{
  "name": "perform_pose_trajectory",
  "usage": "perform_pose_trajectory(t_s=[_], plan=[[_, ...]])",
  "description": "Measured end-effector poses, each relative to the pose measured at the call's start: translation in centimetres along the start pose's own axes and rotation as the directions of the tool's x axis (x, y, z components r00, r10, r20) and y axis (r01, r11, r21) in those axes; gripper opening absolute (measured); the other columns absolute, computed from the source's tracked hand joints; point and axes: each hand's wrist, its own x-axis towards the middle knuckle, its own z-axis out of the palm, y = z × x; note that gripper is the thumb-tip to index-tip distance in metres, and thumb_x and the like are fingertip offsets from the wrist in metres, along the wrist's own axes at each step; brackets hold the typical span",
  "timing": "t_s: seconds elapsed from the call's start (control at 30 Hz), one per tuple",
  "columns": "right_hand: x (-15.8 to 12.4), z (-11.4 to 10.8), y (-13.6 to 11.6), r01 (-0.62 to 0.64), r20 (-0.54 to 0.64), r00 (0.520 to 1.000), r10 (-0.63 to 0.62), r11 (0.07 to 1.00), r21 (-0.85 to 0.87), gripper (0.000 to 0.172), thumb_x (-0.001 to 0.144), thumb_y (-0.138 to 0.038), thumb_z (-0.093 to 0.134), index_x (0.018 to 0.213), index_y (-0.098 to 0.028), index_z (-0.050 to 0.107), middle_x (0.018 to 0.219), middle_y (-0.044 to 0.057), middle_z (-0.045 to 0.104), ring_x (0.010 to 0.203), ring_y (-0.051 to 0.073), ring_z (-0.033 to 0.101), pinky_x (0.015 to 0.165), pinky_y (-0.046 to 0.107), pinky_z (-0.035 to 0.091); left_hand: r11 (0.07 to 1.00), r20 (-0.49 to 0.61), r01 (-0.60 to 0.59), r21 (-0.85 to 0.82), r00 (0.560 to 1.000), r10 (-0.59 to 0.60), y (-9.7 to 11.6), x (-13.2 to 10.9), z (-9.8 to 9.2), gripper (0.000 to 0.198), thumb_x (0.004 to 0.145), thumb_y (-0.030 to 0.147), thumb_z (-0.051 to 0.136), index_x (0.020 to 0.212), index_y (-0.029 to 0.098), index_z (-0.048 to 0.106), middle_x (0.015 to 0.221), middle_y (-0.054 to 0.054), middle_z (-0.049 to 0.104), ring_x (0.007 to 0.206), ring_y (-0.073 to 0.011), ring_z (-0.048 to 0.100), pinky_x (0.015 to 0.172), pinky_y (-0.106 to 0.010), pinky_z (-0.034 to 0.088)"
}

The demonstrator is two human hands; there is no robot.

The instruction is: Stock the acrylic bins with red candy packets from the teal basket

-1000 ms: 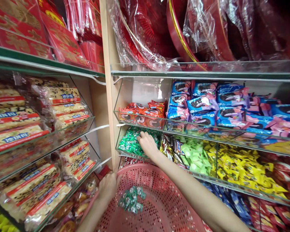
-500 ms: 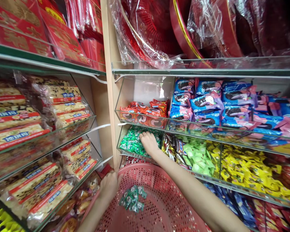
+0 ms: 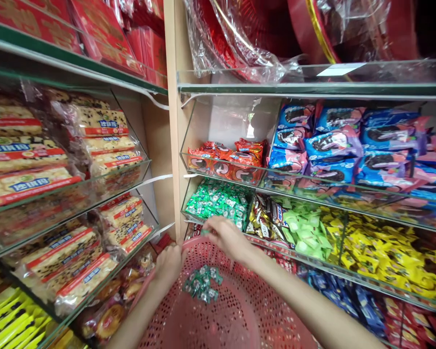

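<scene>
My left hand (image 3: 170,261) is wrapped round the left rim of a pink perforated basket (image 3: 218,329). Over the basket's far rim is my right hand (image 3: 223,235), its fingers curled downward and pressed together, with a bit of green showing at the fingertips. Several small green-wrapped candies (image 3: 202,283) lie in a small heap inside the basket. Just beyond my right hand, more green candies (image 3: 218,199) fill a clear shelf bin.
Right shelves hold red packets (image 3: 227,157), blue cookie packs (image 3: 334,143), light green candies (image 3: 307,230) and yellow candies (image 3: 381,257). Wrapped pastry bars (image 3: 31,182) fill the left shelves. A wooden post (image 3: 174,121) and glass shelf edges stand close ahead.
My right hand has come out of the green candy bin, moving down and toward me to over the basket's far rim. The view has shifted slightly; my left hand keeps its hold.
</scene>
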Motion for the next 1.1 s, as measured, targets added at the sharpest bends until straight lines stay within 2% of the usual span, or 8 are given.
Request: perform_pose_trajectory(t_s=[0.1, 0.17, 0.3, 0.5, 0.7, 0.93, 1.0, 1.1], plan=[[-1.9, 4.8, 0.9, -0.1, 0.224, 0.974, 0.045, 0.966, 0.24, 0.005, 0.074, -0.019, 0.058, 0.079, -0.019, 0.058, 0.074, -0.003, 0.06, 0.067, 0.009, 0.052, 0.058, 0.018, 0.035, 1.0, 0.001, 0.003, -0.007, 1.0, -0.003, 0.1, -0.1, -0.2, 0.039, 0.088, 0.036, 0.026, 0.115, 0.017, 0.046, 0.096, -0.013, 0.062, 0.087, -0.0215, 0.06, 0.07, -0.029, 0.043], [-2.8, 7.9, 2.1, -0.264, 0.393, 0.908, 0.144, 0.926, 0.269, 0.011, 0.067, -0.015, 0.062, 0.078, -0.017, 0.061, 0.07, -0.004, 0.061, 0.063, 0.008, 0.053, 0.053, 0.016, 0.035, 1.0, -0.012, -0.003, -0.008, 1.0, 0.003, 0.0, -0.1, -0.2, 0.037, 0.088, 0.035, 0.026, 0.113, 0.017, 0.047, 0.095, -0.012, 0.062, 0.086, -0.0212, 0.06, 0.069, -0.029, 0.043], [-4.0, 11.7, 4.0, -0.342, 0.449, 0.866, 0.222, 0.917, 0.207, 0.014, 0.06, -0.008, 0.064, 0.073, -0.014, 0.065, 0.066, -0.003, 0.062, 0.061, 0.01, 0.054, 0.05, 0.017, 0.034, 1.0, -0.032, -0.015, 0.0, 0.999, 0.015, -0.2, 0.0, 0.1, 0.035, 0.088, 0.034, 0.025, 0.106, 0.017, 0.05, 0.092, -0.011, 0.062, 0.083, -0.0213, 0.06, 0.065, -0.028, 0.043], [-5.1, 12.7, 4.2, -0.351, 0.432, 0.863, 0.263, 0.926, 0.138, 0.019, 0.061, -0.008, 0.059, 0.076, -0.016, 0.066, 0.073, -0.001, 0.065, 0.068, 0.012, 0.056, 0.056, 0.018, 0.035, 1.0, -0.03, -0.013, 0.004, 0.999, 0.013, -0.2, 0.2, 0.2, 0.036, 0.088, 0.034, 0.025, 0.108, 0.016, 0.05, 0.093, -0.011, 0.062, 0.085, -0.022, 0.06, 0.067, -0.029, 0.043], [-4.6, 10.5, 2.7, -0.301, 0.36, 0.895, 0.263, 0.952, 0.053, 0.014, 0.069, -0.016, 0.054, 0.079, -0.019, 0.063, 0.082, 0.002, 0.064, 0.08, 0.016, 0.055, 0.064, 0.023, 0.034, 0.999, -0.013, -0.013, 0.033, 1.0, 0.014, -0.2, 0.3, 0.2, 0.038, 0.088, 0.035, 0.024, 0.111, 0.016, 0.049, 0.093, -0.012, 0.062, 0.084, -0.0225, 0.06, 0.067, -0.03, 0.043], [-1.7, 2.5, -0.4, -0.04, 0.164, 0.985, 0.045, 0.999, -0.036, 0.014, 0.082, -0.023, 0.045, 0.08, -0.018, 0.058, 0.081, 0.002, 0.06, 0.075, 0.013, 0.054, 0.064, 0.022, 0.034, 0.999, -0.018, -0.023, 0.035, 1.0, 0.023, -0.3, 0.3, 0.2, 0.04, 0.088, 0.037, 0.024, 0.114, 0.016, 0.046, 0.093, -0.012, 0.062, 0.083, -0.0228, 0.061, 0.066, -0.03, 0.044], [-0.5, 0.3, -0.3, -0.029, 0.084, 0.996, 0.038, 0.994, -0.109, 0.017, 0.085, -0.024, 0.042, 0.083, -0.018, 0.057, 0.083, 0.003, 0.059, 0.078, 0.014, 0.053, 0.067, 0.023, 0.035, 0.999, -0.028, -0.026, 0.029, 0.999, 0.026, -0.4, 0.3, 0.3, 0.04, 0.088, 0.037, 0.024, 0.112, 0.016, 0.048, 0.092, -0.012, 0.062, 0.082, -0.0227, 0.061, 0.066, -0.03, 0.044], [1.1, -1.8, 0.4, -0.099, -0.036, 0.995, 0.092, 0.943, -0.318, 0.018, 0.086, -0.023, 0.04, 0.086, -0.015, 0.056, 0.085, 0.007, 0.057, 0.084, 0.018, 0.051, 0.07, 0.027, 0.035, 0.999, -0.038, -0.03, 0.018, 0.999, 0.03, -0.5, 0.3, 0.4, 0.039, 0.088, 0.037, 0.024, 0.11, 0.016, 0.049, 0.093, -0.011, 0.062, 0.083, -0.0221, 0.061, 0.066, -0.029, 0.044]])
